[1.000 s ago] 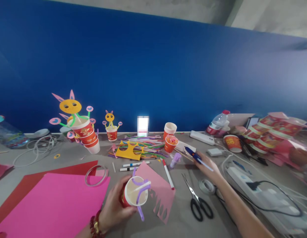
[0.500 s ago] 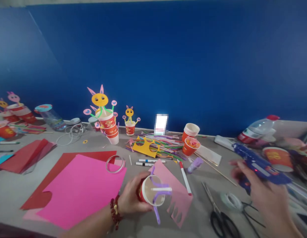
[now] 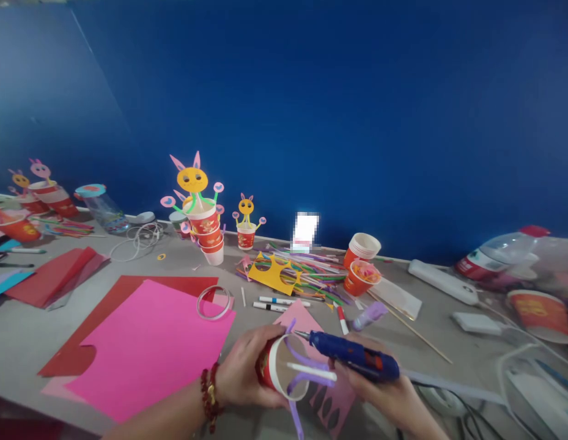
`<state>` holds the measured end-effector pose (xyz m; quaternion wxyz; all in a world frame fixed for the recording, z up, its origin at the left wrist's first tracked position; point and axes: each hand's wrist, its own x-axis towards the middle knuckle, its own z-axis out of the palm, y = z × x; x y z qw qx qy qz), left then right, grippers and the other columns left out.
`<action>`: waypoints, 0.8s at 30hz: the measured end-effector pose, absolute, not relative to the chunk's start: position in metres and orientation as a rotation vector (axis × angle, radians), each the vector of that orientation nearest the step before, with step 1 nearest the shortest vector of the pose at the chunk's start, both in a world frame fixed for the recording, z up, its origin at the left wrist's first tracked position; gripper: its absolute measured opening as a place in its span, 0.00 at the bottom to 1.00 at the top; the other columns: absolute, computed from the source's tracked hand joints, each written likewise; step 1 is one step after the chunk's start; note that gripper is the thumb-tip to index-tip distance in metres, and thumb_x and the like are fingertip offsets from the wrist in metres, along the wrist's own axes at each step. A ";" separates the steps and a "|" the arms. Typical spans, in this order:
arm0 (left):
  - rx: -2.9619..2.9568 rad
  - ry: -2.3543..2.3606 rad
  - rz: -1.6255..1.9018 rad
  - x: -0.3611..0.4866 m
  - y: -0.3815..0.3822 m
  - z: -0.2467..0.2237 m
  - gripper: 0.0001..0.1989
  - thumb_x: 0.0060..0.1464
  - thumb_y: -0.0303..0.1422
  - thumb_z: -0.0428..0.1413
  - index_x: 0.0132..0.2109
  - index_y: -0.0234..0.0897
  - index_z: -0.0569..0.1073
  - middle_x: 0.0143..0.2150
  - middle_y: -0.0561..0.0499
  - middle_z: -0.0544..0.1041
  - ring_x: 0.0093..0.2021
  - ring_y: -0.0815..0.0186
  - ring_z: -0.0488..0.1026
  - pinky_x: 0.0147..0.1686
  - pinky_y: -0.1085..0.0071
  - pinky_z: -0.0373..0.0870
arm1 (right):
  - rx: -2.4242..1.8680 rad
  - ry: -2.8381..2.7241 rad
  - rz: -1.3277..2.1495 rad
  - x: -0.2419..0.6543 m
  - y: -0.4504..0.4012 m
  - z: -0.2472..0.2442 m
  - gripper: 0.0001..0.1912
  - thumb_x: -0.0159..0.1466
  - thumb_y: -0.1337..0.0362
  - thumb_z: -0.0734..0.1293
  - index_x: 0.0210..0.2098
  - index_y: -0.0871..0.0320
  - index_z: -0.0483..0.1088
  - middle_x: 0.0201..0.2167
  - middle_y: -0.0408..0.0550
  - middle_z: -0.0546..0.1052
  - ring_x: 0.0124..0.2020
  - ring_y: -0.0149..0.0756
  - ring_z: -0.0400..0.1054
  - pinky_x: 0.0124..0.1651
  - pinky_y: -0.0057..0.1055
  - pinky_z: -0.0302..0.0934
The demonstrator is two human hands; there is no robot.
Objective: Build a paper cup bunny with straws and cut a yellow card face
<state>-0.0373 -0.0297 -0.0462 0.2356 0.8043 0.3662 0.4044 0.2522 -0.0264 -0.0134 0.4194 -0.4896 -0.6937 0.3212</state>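
My left hand (image 3: 249, 366) is wrapped round a red and white paper cup (image 3: 277, 370), tilted so its mouth faces me and to the right. Purple pipe cleaners (image 3: 295, 412) bend out over the cup's rim, and a white stick (image 3: 311, 371) juts from its mouth. In my right hand (image 3: 375, 391) is a blue hot glue gun (image 3: 352, 353), its metal nozzle close to the upper rim and the top purple pipe cleaner; whether it touches I cannot tell. Beneath both hands lies a pink paper sheet (image 3: 302, 313) with oval cutouts, partly hidden.
Pink paper (image 3: 159, 342) lies on the left with a tape ring (image 3: 213, 302) on it. Behind are decorated cups (image 3: 205, 223), many pipe cleaners (image 3: 311, 269), yellow cut paper (image 3: 274, 273) and markers (image 3: 281, 300). A plastic bottle (image 3: 499, 256) and a cup (image 3: 540, 315) are at right.
My right hand has brought the glue gun leftward from the right side to the cup's rim. The left hand still holds the cup, nearly in place. The view has shifted slightly.
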 end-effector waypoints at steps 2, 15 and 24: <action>2.213 1.012 1.055 -0.036 -0.030 -0.045 0.47 0.38 0.50 0.69 0.63 0.42 0.61 0.54 0.39 0.78 0.52 0.49 0.78 0.52 0.57 0.75 | -1.242 -1.772 0.741 0.255 -0.025 -0.018 0.14 0.57 0.54 0.74 0.39 0.55 0.80 0.34 0.54 0.82 0.34 0.50 0.77 0.35 0.42 0.76; 2.246 1.018 1.064 -0.030 -0.032 -0.039 0.49 0.37 0.50 0.70 0.64 0.43 0.60 0.53 0.40 0.79 0.50 0.49 0.80 0.52 0.58 0.76 | -1.057 -2.024 0.920 0.246 -0.017 0.013 0.12 0.63 0.57 0.67 0.29 0.58 0.76 0.22 0.47 0.76 0.22 0.35 0.68 0.26 0.28 0.65; 2.273 1.011 1.027 -0.031 -0.033 -0.040 0.50 0.38 0.51 0.69 0.64 0.42 0.58 0.54 0.39 0.79 0.51 0.48 0.79 0.53 0.58 0.75 | -1.112 -2.043 0.967 0.245 -0.018 0.012 0.09 0.62 0.61 0.67 0.26 0.57 0.72 0.21 0.44 0.73 0.22 0.34 0.64 0.25 0.29 0.59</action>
